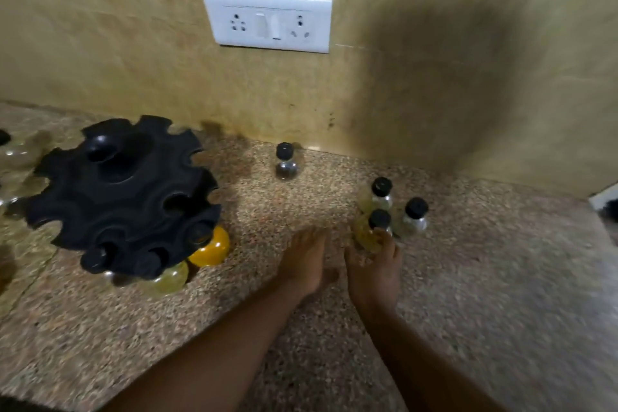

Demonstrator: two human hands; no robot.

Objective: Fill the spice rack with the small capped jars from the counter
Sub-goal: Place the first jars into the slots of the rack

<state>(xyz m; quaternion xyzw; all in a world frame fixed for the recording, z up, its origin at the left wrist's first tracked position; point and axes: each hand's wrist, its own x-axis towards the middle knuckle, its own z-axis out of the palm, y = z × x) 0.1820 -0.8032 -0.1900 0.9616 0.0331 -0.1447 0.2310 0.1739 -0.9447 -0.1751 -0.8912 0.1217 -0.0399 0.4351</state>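
A black round spice rack (pixel 123 197) with notched slots stands at the left of the counter. An orange-filled jar (pixel 210 246) and a yellowish jar (pixel 169 278) sit in its near slots. Three small black-capped jars cluster at centre right: a yellowish front jar (pixel 369 232), one behind it (pixel 376 197) and a greyish one (pixel 413 217). A lone dark-filled jar (pixel 286 160) stands near the wall. My right hand (pixel 374 269) has fingers and thumb round the front jar. My left hand (pixel 306 261) is flat with straight fingers over the counter, holding nothing.
The speckled granite counter (pixel 485 294) meets a tan wall with a white socket and switch plate (pixel 267 22). Blurred clear jars (pixel 16 157) lie at the far left edge. A white object (pixel 605 201) shows at the right edge.
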